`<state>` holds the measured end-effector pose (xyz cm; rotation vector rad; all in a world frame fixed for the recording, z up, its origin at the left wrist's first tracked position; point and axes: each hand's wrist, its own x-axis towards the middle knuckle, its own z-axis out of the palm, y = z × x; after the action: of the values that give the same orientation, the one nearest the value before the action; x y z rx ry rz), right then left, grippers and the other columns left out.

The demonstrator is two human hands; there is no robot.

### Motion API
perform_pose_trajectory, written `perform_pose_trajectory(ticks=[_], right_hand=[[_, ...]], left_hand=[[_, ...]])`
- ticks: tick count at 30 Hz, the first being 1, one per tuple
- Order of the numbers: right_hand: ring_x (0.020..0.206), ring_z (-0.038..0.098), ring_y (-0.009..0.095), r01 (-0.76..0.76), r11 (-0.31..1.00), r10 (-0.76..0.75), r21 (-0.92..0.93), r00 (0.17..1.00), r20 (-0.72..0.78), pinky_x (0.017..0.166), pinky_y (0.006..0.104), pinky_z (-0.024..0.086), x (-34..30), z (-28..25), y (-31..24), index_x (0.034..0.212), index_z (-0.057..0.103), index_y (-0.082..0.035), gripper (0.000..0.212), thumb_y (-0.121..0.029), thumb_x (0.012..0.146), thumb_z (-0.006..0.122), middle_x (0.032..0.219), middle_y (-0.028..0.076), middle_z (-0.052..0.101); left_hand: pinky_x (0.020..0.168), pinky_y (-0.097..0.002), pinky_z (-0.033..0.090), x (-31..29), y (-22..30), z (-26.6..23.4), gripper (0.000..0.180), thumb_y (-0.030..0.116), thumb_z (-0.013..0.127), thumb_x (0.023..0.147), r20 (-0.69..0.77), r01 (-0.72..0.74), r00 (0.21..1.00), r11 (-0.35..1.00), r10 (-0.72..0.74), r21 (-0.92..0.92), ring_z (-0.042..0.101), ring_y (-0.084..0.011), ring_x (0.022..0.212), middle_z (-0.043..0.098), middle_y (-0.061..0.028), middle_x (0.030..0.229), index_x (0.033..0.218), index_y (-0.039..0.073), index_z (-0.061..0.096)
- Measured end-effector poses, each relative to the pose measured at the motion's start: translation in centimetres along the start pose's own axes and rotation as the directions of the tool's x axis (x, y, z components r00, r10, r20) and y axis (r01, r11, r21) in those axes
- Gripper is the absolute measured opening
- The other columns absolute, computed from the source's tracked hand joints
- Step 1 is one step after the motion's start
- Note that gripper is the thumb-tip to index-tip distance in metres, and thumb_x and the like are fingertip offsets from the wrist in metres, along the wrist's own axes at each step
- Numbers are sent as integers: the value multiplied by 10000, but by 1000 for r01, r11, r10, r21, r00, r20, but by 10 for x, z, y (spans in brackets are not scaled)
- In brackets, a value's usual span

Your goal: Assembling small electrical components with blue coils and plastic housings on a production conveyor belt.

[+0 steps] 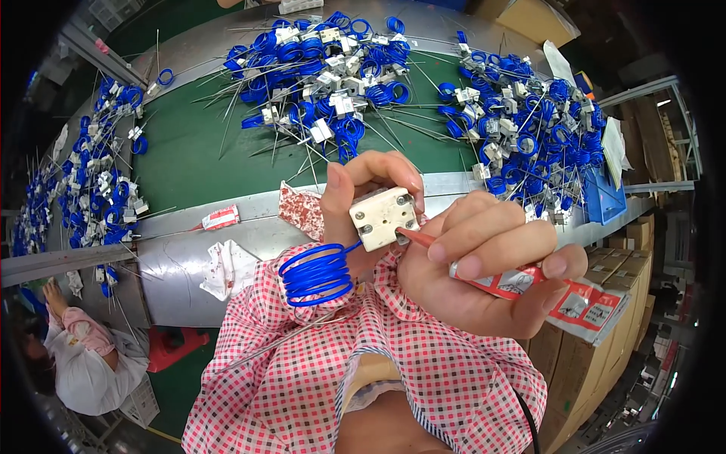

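My left hand (378, 168) holds a squarish cream-white block (380, 221) with metal screws in its face, in front of my chest. A coil of blue wire (316, 275) hangs from the block, beside my left wrist. A thin metal rod (280, 340) slants below the coil, across my checked sleeve. My right hand (484, 261) is closed around a red and white soft tube (586, 304). Its pointed red nozzle (418, 237) meets the block's face near the lower right screw. Part of the tube is hidden by my fingers.
Similar blocks with blue coils lie in a middle pile (325, 72), a right pile (522, 121) and a left pile (98, 166) around a green belt (181, 166). Red-speckled paper (301, 212) lies nearby. Cartons (567, 371) stand right; a person (94, 363) is at left.
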<state>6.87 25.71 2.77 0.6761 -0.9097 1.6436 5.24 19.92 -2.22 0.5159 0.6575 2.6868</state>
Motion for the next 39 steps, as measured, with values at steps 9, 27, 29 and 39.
perform_pose_trajectory(ticks=[9, 27, 29, 39], right_hand=[[403, 401, 152, 60, 997, -61, -47, 998, -1, 359, 262, 357, -6, 4, 3, 1004, 407, 2, 362, -299, 920, 226, 587, 79, 451], [387, 396, 142, -197, 955, 210, 224, 977, -36, 384, 277, 382, -2, 9, 1, 953, 424, -33, 312, -290, 921, 252, 554, 39, 438], [389, 397, 145, -221, 948, 231, 228, 973, -21, 391, 287, 386, 0, 8, -2, 951, 421, -34, 308, -289, 921, 252, 558, 42, 442], [399, 398, 148, -298, 912, 301, 280, 953, 34, 432, 307, 389, -1, 6, -4, 947, 399, -38, 291, -286, 924, 248, 563, 53, 446]], left_hand=[[561, -247, 436, -4, 1, -4, 643, 556, 187, 870, 0, 44, 999, 976, -45, -213, 499, -142, 647, 498, -92, 733, 836, 8, 522], [607, -258, 400, -4, 3, -9, 643, 539, 160, 872, 152, 34, 988, 984, -6, -178, 479, -148, 674, 474, -95, 746, 828, 8, 519], [608, -256, 399, -5, 6, -6, 644, 543, 161, 870, 150, 33, 989, 985, -7, -169, 479, -147, 672, 475, -95, 749, 825, 11, 520], [591, -247, 404, -6, 4, -11, 610, 546, 222, 864, 194, 52, 981, 993, -31, -106, 492, -135, 649, 493, -94, 778, 814, 17, 521]])
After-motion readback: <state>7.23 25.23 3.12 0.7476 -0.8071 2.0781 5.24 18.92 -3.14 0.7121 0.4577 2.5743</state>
